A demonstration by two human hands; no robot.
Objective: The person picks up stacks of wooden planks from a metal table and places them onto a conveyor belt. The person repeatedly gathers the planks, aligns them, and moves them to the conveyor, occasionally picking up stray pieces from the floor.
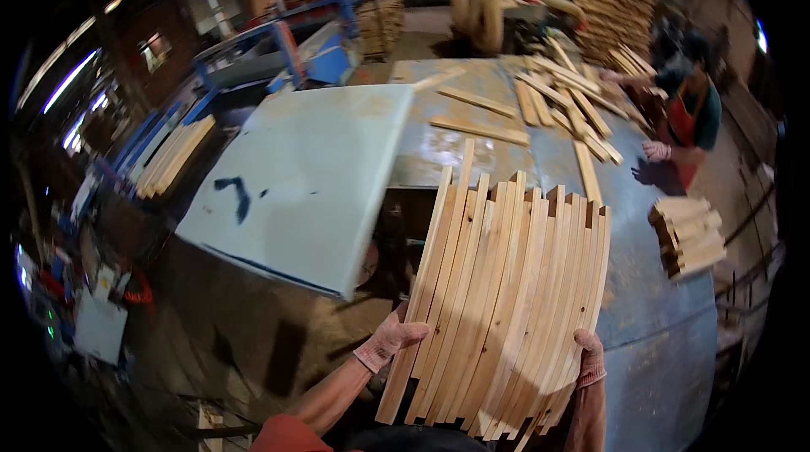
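A wide row of pale wooden strips lies side by side in front of me, their ends uneven at both the near and far side. My left hand, in a pinkish work glove, grips the row's left edge with the thumb over the top. Against the right edge my gloved right hand is closed, thumb uppermost. The fingers of both hands are partly hidden beneath or behind the wood. Whether the strips rest on the metal table or are held above it, I cannot tell.
Loose strips lie scattered at the table's far side. A short wood stack sits right, near a co-worker in a red apron. A pale panel stands left, beside a blue machine. Tall timber stacks rise behind.
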